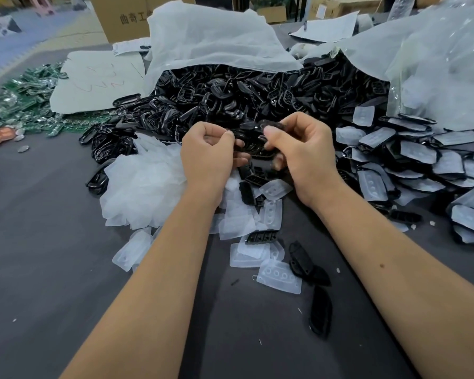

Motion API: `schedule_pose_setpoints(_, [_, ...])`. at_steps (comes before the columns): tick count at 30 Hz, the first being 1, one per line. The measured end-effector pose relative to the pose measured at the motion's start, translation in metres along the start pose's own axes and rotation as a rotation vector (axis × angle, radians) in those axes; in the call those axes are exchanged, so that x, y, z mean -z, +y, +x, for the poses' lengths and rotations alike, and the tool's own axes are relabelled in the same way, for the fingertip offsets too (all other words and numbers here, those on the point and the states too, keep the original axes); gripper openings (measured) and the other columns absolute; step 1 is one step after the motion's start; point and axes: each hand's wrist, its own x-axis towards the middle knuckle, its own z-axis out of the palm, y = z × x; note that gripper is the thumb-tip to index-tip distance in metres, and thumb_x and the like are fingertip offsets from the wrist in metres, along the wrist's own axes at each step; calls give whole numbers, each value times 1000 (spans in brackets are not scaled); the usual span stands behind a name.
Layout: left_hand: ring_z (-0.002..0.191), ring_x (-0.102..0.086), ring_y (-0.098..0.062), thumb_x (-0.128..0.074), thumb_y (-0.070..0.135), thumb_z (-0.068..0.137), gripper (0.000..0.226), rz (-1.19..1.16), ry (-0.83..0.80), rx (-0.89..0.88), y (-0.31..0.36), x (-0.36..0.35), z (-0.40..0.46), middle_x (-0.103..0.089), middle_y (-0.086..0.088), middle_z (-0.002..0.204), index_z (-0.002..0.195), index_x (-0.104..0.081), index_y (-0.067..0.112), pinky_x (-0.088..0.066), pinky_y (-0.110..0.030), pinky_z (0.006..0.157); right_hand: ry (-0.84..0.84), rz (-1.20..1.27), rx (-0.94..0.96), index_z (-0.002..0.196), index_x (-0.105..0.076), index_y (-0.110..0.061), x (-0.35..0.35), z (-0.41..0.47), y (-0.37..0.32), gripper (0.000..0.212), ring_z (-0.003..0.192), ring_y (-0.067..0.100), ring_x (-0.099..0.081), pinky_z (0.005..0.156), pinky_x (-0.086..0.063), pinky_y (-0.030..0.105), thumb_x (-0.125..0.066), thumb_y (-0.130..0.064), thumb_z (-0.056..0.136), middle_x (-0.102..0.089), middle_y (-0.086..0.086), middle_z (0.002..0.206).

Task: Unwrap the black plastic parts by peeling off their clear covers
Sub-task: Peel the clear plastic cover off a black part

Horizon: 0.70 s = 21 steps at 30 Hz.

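Both hands pinch one black plastic part (253, 144): left hand (208, 157), right hand (301, 151), just before the black heap (230, 97). Part seems light, stiff; cover thin, probably slippery. Best peeled from an edge.

Green circuit boards (25, 102) lie near a cardboard box (121, 17).

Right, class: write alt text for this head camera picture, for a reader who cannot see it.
Two bare hands, left hand and right hand, hold a black plastic part between them above a dark table. Behind lies a heap of black parts, with peeled clear covers at left and still-covered parts at right.
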Motion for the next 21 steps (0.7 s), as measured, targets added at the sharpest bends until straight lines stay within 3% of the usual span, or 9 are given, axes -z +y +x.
schedule_pose_setpoints(3, [64,-77,-31,-60,-7,94,9,-22,-4,0,0,-1,0,-74,-13,77,93,-59,2,-64,-38,65,140,123,16,71,-45,-14,2,2,-2,31,75,29,-75,44,-45,27,-60,8,87,-73,16,88])
schedule_pose_setpoints(6, [69,-78,-30,-66,-10,90,15,-27,8,4,0,-1,1,-71,-17,83,92,-58,3,-66,-45,77,234,137,33,76,-42,-13,2,2,-3,30,70,26,-75,42,-43,26,-58,8,89,-73,14,81])
schedule_pose_setpoints(9, [69,-78,-29,-67,-10,89,16,-74,10,-8,2,0,-1,-70,-5,69,94,-61,4,-66,-41,75,268,112,31,92,-48,-9,4,3,0,20,59,21,-70,43,-43,25,-64,2,98,-74,11,76])
schedule_pose_setpoints(13, [68,-77,-26,-64,-11,91,24,-94,-18,-48,5,-3,-3,-72,-2,63,99,-75,9,-63,-30,68,277,46,67,92,-66,-10,5,4,2,8,51,16,-60,45,-44,23,-68,-10,100,-72,9,69])
schedule_pose_setpoints(18, [70,-78,-23,-67,-7,89,15,-54,21,-11,2,-5,-3,-75,-6,71,92,-73,7,-65,-41,82,399,-48,99,95,-77,-19,11,9,7,9,55,13,-58,57,-50,28,-71,-23,99,-69,0,66])
schedule_pose_setpoints(21, [71,-79,-22,-66,-5,90,10,-44,12,16,0,-5,-3,-73,-9,74,87,-69,4,-64,-41,85,367,-112,111,104,-76,-15,11,10,9,11,60,12,-63,60,-51,27,-67,-18,100,-71,0,72])
